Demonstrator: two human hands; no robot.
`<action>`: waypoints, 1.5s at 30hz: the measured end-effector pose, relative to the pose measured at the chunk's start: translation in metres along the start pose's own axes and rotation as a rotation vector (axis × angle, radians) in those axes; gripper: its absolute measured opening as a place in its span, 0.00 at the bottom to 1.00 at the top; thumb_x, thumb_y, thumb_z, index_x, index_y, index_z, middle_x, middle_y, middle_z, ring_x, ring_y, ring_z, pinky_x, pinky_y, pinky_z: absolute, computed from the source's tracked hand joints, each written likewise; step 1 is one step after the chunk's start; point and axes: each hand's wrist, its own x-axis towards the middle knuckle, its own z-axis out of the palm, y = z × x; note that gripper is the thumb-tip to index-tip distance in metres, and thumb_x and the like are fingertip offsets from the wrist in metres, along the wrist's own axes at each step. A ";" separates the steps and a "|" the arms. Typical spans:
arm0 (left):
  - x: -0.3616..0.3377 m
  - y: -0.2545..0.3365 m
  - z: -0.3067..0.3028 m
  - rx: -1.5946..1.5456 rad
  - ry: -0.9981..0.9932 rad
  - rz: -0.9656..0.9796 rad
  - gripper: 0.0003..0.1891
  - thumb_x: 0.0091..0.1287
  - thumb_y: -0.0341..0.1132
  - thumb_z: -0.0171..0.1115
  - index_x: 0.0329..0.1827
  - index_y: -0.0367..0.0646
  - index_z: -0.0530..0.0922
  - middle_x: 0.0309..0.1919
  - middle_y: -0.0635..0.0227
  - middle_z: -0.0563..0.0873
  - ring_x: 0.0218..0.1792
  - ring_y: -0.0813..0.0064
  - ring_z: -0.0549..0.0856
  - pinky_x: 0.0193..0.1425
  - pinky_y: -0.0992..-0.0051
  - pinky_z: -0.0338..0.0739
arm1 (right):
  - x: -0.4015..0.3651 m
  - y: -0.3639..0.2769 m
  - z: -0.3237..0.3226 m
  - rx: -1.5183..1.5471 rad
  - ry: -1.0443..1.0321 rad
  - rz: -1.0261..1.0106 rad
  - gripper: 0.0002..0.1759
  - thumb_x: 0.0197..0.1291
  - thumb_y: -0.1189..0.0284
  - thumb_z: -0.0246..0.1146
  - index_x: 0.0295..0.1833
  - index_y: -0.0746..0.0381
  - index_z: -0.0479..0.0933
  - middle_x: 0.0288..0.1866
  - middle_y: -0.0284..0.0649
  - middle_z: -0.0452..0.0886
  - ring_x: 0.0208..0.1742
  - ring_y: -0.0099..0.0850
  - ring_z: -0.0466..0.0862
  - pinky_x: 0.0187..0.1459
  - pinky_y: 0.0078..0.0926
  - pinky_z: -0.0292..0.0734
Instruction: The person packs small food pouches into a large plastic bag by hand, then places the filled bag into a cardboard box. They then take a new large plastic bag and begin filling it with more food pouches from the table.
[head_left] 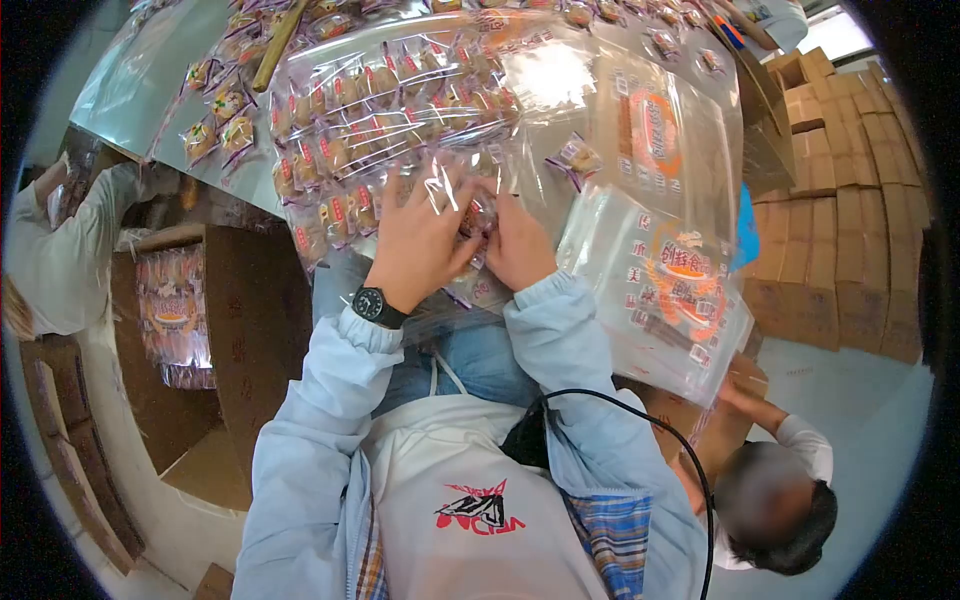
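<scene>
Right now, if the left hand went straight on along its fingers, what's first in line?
Likely the next row of individually wrapped pastries, just beyond the left hand; glare hides the depth, so it might pass over them.

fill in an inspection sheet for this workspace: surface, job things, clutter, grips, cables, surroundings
surface: pale table, largely covered by packets and film
job's things: wrapped packets in rows under clear film; printed clear bags on the right
clutter: loose packets at upper left, near a brown stick
grips: left grip and right grip both at the rows; firmness of hold unclear
cables: black cable crossing the right sleeve
surroundings: open carton on the left; stacked cartons on the right; a person on the left, another person lower right
</scene>
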 end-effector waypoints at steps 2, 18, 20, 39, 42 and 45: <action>-0.004 -0.002 0.010 -0.013 0.016 -0.003 0.36 0.65 0.48 0.71 0.77 0.56 0.73 0.78 0.56 0.72 0.79 0.55 0.69 0.82 0.39 0.55 | 0.006 -0.005 -0.002 -0.115 0.021 -0.056 0.33 0.60 0.83 0.61 0.72 0.54 0.73 0.65 0.49 0.83 0.49 0.57 0.87 0.47 0.52 0.83; 0.004 -0.004 0.014 -0.067 0.140 -0.105 0.32 0.63 0.32 0.68 0.75 0.55 0.76 0.60 0.59 0.84 0.63 0.58 0.81 0.72 0.42 0.66 | 0.012 -0.007 0.005 -0.320 0.520 0.008 0.14 0.64 0.68 0.72 0.54 0.54 0.86 0.46 0.42 0.91 0.36 0.45 0.91 0.36 0.40 0.85; 0.009 0.002 0.015 0.015 0.121 -0.102 0.34 0.64 0.31 0.67 0.76 0.54 0.74 0.57 0.61 0.85 0.63 0.59 0.82 0.72 0.39 0.65 | 0.006 -0.010 0.004 -0.325 0.521 0.058 0.12 0.64 0.68 0.74 0.52 0.55 0.87 0.45 0.42 0.92 0.36 0.43 0.92 0.36 0.37 0.85; 0.032 0.005 0.029 0.029 0.130 0.012 0.36 0.62 0.34 0.69 0.77 0.50 0.73 0.65 0.70 0.86 0.55 0.60 0.83 0.58 0.56 0.71 | -0.002 -0.010 -0.004 -0.344 0.459 -0.107 0.28 0.62 0.72 0.70 0.69 0.51 0.80 0.47 0.42 0.86 0.34 0.45 0.88 0.33 0.41 0.85; 0.030 0.003 0.029 -0.150 0.073 0.014 0.43 0.58 0.32 0.69 0.81 0.44 0.66 0.64 0.61 0.84 0.60 0.55 0.81 0.62 0.54 0.72 | 0.002 -0.004 -0.002 -0.365 0.352 -0.047 0.34 0.63 0.70 0.69 0.76 0.48 0.76 0.46 0.42 0.87 0.31 0.45 0.88 0.32 0.42 0.84; 0.027 0.000 0.024 -0.219 0.048 0.036 0.44 0.56 0.31 0.69 0.81 0.43 0.65 0.63 0.55 0.84 0.63 0.52 0.80 0.67 0.54 0.72 | 0.006 0.008 0.001 -0.399 0.326 0.039 0.33 0.61 0.69 0.71 0.75 0.47 0.77 0.41 0.40 0.87 0.33 0.42 0.89 0.33 0.41 0.83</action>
